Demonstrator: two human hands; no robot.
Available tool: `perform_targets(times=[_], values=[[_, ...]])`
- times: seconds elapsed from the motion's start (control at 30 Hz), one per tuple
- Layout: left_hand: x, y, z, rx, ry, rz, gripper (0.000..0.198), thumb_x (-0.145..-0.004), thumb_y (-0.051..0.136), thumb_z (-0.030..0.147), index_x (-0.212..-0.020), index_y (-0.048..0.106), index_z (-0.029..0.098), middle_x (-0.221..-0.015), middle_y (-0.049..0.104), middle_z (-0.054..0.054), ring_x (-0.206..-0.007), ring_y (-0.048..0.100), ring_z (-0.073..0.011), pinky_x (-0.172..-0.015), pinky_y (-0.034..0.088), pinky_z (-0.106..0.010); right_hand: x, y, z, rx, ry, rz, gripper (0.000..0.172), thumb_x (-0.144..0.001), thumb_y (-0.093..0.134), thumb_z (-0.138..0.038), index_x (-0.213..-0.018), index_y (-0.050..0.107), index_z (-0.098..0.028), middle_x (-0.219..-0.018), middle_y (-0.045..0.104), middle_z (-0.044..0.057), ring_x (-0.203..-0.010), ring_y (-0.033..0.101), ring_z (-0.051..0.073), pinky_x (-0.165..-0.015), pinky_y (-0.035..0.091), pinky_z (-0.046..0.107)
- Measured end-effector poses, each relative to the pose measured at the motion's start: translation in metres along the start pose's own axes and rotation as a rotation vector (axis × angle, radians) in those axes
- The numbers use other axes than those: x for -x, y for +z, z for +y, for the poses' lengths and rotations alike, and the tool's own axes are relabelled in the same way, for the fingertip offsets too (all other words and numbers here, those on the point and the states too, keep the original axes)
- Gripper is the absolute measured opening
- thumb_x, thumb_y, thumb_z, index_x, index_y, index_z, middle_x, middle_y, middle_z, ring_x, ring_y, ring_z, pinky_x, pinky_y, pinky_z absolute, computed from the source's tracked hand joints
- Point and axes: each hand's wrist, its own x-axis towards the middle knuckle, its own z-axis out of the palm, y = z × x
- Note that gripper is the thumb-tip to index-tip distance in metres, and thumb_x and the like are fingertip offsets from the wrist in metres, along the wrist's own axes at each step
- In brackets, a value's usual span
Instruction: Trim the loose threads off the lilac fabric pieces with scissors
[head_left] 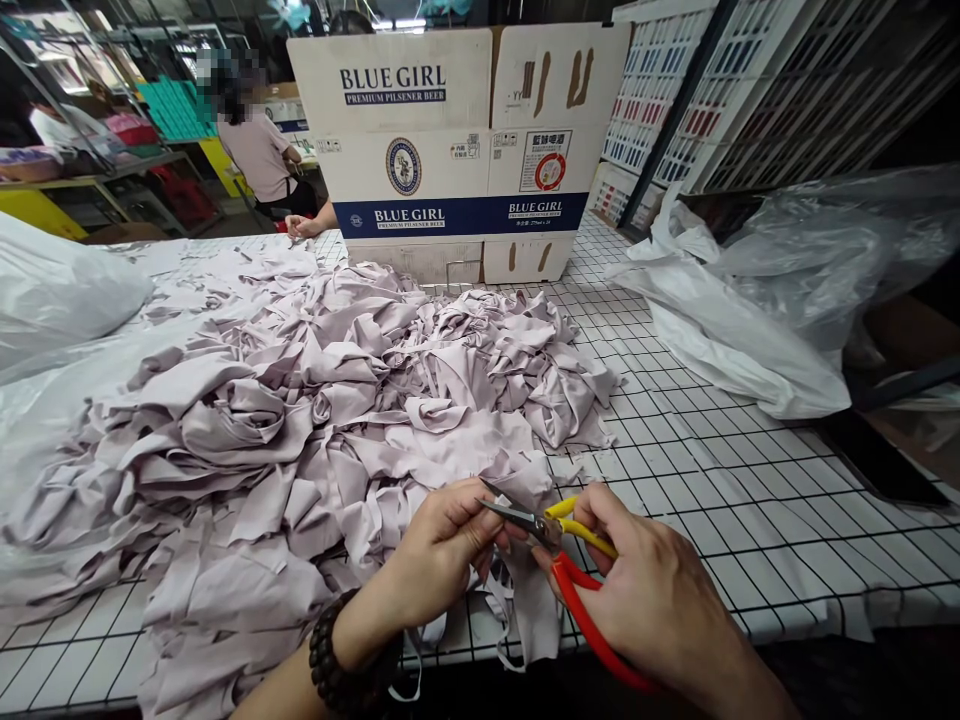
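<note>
My right hand (645, 575) grips a pair of scissors (577, 590) with one yellow and one red handle. Their blades point left, slightly apart, at the fingertips of my left hand (446, 530). That hand is closed in a pinch on a piece of pale pink fabric (536, 600), most of which hangs below the fingers with thin strips trailing down. A dark beaded bracelet (337, 640) circles my left wrist. Just beyond both hands lies a large heap of the same pale fabric pieces (330, 400).
A white and blue beer carton (420, 140) stands across the table (720, 480), which has a white cover with black grid lines. White plastic bags (720, 310) lie at right. A dark flat object (885, 460) rests near the right edge. Another person (259, 160) sits behind; someone's hand (307, 225) shows beside the carton.
</note>
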Motion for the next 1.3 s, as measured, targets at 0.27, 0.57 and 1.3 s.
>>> perform_targets(times=[0.27, 0.57, 1.3], values=[[0.0, 0.001, 0.002, 0.096, -0.048, 0.006, 0.042, -0.083, 0.064, 0.052, -0.072, 0.061, 0.012, -0.062, 0.051, 0.001, -0.047, 0.043, -0.0063, -0.045, 0.036, -0.019, -0.001, -0.002, -0.001, -0.033, 0.035, -0.066, 0.033, -0.077, 0.06, -0.044, -0.074, 0.032, -0.027, -0.054, 0.056, -0.009, -0.044, 0.054, 0.015, -0.047, 0.036, 0.026], [0.0, -0.001, 0.003, 0.023, -0.002, -0.015, 0.039, -0.087, 0.062, 0.048, -0.073, 0.064, 0.012, -0.064, 0.051, 0.001, -0.047, 0.044, -0.0065, -0.046, 0.037, -0.018, -0.001, -0.006, -0.009, -0.163, 0.109, -0.115, 0.029, -0.078, 0.06, -0.043, -0.08, 0.036, -0.027, -0.064, 0.058, -0.006, -0.055, 0.056, 0.016, -0.054, 0.042, 0.029], [0.001, 0.0, 0.002, -0.004, 0.036, -0.039, 0.033, -0.09, 0.058, 0.042, -0.077, 0.066, 0.012, -0.067, 0.053, 0.0, -0.05, 0.047, -0.0077, -0.049, 0.039, -0.019, 0.002, -0.009, -0.015, -0.294, 0.128, -0.103, 0.025, -0.077, 0.061, -0.04, -0.078, 0.039, -0.027, -0.062, 0.057, -0.007, -0.056, 0.057, 0.015, -0.051, 0.043, 0.025]])
